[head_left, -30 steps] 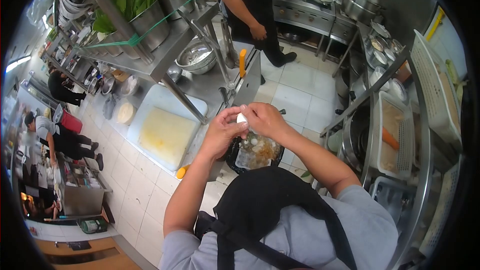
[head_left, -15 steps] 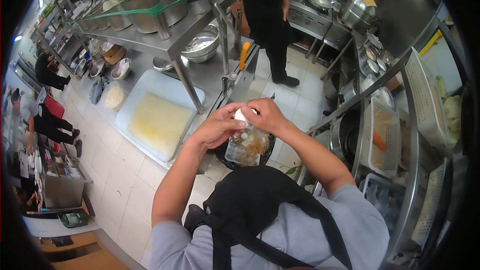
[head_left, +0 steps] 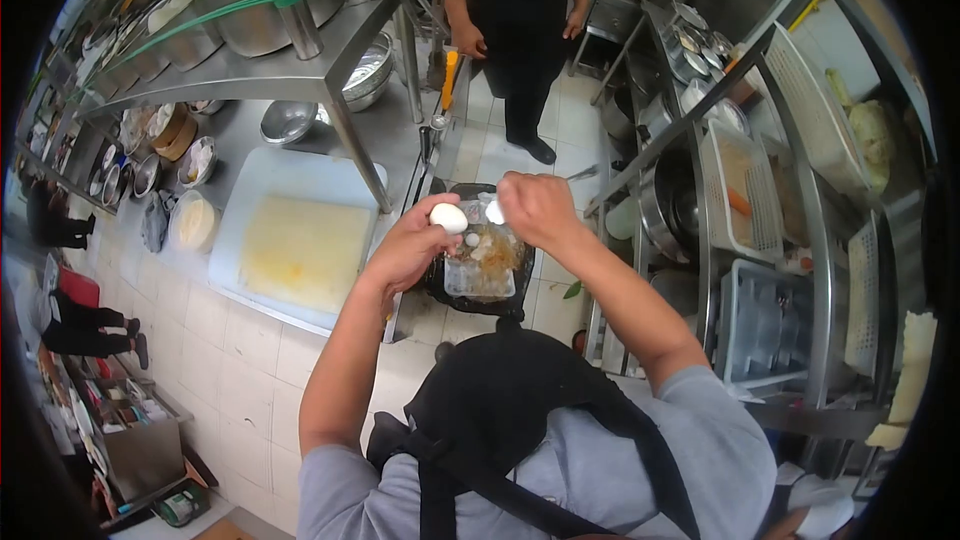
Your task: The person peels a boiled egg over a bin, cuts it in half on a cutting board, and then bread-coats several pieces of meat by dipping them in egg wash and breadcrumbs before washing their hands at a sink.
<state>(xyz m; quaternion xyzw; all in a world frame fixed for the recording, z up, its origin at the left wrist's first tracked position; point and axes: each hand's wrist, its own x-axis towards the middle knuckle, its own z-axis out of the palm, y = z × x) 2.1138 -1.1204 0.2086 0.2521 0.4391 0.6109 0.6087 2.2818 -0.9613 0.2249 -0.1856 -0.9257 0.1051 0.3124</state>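
A smooth white egg is held between the thumb and fingers of my left hand. To its right, my right hand pinches a small white piece that looks like eggshell. The two hands are apart. Below them stands a black-lined bin with a clear plastic container and brownish scraps in it.
A cutting board lies on the steel counter at left, near metal bowls. A person in a black apron stands ahead. Shelves with white baskets line the right. An orange-handled tool is at the counter's end.
My hands have moved apart, the right one drawing away with a white piece. More of the egg shows. The view has shifted, and the person ahead now faces this way.
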